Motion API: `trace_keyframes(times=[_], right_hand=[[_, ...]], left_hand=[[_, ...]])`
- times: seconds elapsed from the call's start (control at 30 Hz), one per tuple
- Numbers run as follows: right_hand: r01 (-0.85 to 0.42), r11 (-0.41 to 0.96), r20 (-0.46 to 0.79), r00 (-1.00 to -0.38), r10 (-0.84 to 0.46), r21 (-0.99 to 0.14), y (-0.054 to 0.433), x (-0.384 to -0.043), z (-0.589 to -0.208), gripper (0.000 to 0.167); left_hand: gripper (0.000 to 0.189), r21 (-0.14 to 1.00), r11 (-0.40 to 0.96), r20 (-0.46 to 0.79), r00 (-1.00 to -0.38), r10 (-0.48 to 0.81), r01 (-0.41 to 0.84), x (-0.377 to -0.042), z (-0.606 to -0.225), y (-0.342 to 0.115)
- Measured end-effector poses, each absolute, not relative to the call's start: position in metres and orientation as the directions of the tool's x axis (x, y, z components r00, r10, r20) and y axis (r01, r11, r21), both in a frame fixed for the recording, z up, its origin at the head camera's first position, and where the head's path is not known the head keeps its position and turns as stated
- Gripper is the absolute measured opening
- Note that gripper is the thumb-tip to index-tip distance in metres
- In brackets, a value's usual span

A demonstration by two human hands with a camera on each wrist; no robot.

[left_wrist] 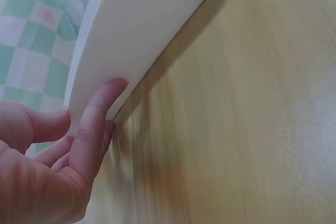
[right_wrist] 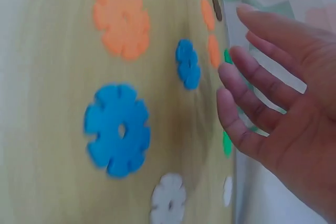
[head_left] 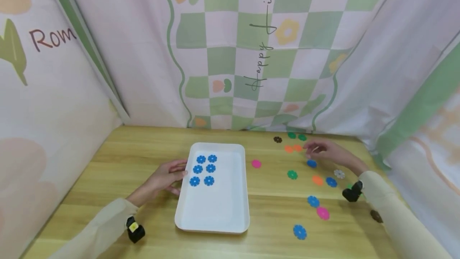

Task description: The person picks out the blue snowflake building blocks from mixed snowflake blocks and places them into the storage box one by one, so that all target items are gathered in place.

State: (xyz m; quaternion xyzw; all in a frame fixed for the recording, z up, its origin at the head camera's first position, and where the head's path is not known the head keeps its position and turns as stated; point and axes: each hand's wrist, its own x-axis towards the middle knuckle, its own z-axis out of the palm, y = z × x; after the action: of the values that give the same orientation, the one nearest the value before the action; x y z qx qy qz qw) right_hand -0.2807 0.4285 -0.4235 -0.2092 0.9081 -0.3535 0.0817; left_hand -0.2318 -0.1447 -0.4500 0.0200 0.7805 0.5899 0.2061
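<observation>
White tray (head_left: 228, 205) lies on the table (head_left: 143, 145) between the hands, touching the left and well apart from the right. Left hand (head_left: 165, 177): fingers fairly straight, resting against the tray's left outer wall and rim. Six blue discs (head_left: 210, 168) lie inside the tray, two columns of three, toward its far left part, the side nearer the left hand. Right hand (head_left: 322, 150): released, fingers loose and apart, raised over the scattered discs on the right. Loose blue disc (head_left: 311, 164) lies just on the near side of its fingers; orange pair (head_left: 297, 148) just left of the fingertips; white disc (head_left: 339, 174) near the wrist. A pink disc (head_left: 256, 164) lies between tray and right hand, near the tray's right wall
</observation>
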Motion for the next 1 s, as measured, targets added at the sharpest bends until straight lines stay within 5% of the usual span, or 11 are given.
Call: trace_keyframes(times=[0.6,1.0], right_hand=[[-0.089,0.694,-0.295,-0.861,-0.414,-0.714,0.462,-0.272,-0.444,0.062],[-0.149,0.656,-0.218,-0.869,-0.444,-0.74,0.466,-0.27,-0.453,0.054]], left_hand=[[0.056,0.928,0.295,-0.309,-0.915,0.258,-0.23,-0.233,-0.453,-0.143],[0.056,0.93,0.289,-0.306,-0.913,0.271,-0.226,-0.233,-0.452,-0.143]])
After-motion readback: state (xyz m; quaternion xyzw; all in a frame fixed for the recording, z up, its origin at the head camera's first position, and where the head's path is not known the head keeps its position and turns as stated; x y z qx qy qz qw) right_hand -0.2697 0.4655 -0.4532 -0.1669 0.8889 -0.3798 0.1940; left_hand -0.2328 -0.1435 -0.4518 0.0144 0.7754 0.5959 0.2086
